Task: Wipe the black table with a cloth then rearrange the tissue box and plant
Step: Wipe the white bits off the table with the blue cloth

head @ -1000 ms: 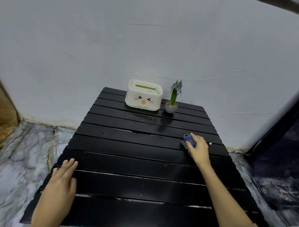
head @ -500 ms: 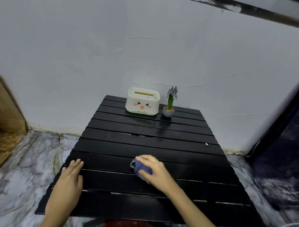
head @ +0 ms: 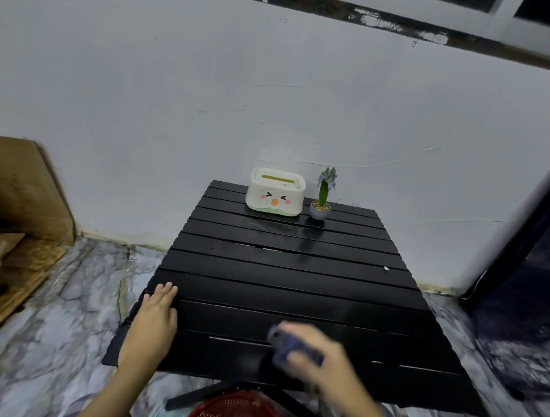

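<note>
A black slatted table (head: 286,271) stands against a white wall. At its far edge sit a cream tissue box (head: 275,192) with a cartoon face and, to its right, a small potted plant (head: 323,195) with a purple flower. My right hand (head: 318,354), blurred by motion, presses a bunched blue cloth (head: 284,345) onto the near slats. My left hand (head: 152,321) lies flat, fingers together, on the table's near left corner, holding nothing.
A red plastic basket (head: 232,413) sits under the table's near edge beside the black table legs. Wooden boards (head: 18,200) lean at the left wall. The floor is marble-patterned (head: 60,312). A dark doorway (head: 528,276) is at right. A small white speck (head: 386,268) lies on the right slats.
My right hand has swept the cloth from the table's right middle to the near centre, towards me. The left hand has stayed on the near left corner. The view has tilted up.
</note>
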{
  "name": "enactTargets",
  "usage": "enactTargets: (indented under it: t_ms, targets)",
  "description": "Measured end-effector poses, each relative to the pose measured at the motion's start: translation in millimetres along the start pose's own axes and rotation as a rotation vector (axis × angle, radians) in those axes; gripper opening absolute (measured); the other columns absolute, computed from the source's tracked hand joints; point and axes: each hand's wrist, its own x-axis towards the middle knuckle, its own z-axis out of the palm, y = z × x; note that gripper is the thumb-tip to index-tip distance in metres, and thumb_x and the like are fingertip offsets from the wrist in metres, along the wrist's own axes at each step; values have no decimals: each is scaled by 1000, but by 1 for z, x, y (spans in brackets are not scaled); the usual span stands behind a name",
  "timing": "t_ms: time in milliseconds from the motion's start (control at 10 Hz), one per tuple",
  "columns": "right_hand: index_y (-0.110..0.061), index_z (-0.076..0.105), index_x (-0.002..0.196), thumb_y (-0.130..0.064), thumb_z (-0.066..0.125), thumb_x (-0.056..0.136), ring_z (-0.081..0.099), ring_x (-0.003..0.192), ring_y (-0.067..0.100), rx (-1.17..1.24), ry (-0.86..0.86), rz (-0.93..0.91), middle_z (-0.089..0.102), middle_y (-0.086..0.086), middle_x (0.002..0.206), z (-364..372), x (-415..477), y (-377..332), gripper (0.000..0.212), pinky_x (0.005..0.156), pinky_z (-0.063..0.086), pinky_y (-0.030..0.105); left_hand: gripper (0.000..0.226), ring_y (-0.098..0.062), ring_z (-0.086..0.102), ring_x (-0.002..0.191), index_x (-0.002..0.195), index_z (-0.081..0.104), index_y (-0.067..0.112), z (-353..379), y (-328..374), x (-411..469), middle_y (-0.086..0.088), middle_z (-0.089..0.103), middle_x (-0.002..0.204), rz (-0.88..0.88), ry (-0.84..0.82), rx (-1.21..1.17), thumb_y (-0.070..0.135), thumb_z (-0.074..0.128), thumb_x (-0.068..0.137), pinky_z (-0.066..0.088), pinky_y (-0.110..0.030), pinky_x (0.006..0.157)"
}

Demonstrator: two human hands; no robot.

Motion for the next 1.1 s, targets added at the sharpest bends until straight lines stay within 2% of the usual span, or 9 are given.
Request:
enactTargets:
  t_ms: [100,200,300,400,500,600,800,1000,1100]
  targets:
    - [-50,60,106,-41,65,78,58,105,-1,-23,356,85,66,-26,108,-59,14,20,30,83,38,-1,45,-18,21,141,135,35,5,1,0,1,-9,32,149,-4,-1,2,3,35,90,9,-32,119]
    - [-33,61,113,-18,62,85,59,103,15,-103,683,208,70,-2,108,-121,30,46,31,73,38,-6,45,-17,21,141,136,35,6,2,-1,2,-9,31,149,-7,0,2,3,35,90,8,-32,119]
    - [-1,57,118,-12,58,88,55,106,33,-319,877,395,60,26,117,-190,46,99,32,88,42,18,45,-19,21,141,135,36,5,3,-3,5,-10,33,149,0,-4,5,1,36,90,8,-32,118]
    - [1,58,113,-24,51,83,56,101,40,-476,823,502,61,32,108,-200,56,129,40,87,43,39,45,-21,23,141,134,38,4,5,-3,5,-11,35,147,3,-1,13,-1,37,89,8,-32,118]
    - [1,59,112,-30,39,76,54,99,43,-651,728,528,59,33,104,-198,78,156,51,87,43,45,45,-21,24,140,133,40,4,5,-5,6,-12,36,146,8,8,8,-2,38,88,8,-32,117]
    - [0,58,115,-26,45,84,53,102,44,-660,698,524,57,32,109,-198,96,157,42,90,42,45,45,-21,24,140,133,40,5,6,-6,7,-11,36,146,3,2,14,-2,38,88,7,-31,117]
    - [-3,58,118,-10,54,90,53,113,33,-448,523,345,59,20,122,-194,127,151,29,88,39,31,45,-19,23,140,133,40,6,5,-6,6,-10,36,147,-1,6,16,-1,38,89,7,-31,117]
    - [-7,62,113,-14,56,89,57,108,24,-312,320,252,64,13,116,-168,152,139,25,84,38,26,45,-19,23,140,133,40,7,5,-4,6,-9,36,147,0,10,12,-1,38,88,7,-31,117]
    - [-18,65,108,-20,56,89,64,91,5,-221,141,222,68,7,105,-134,160,118,21,74,43,10,45,-18,23,140,133,40,7,4,-3,6,-9,35,147,-3,13,3,0,37,89,6,-29,117]
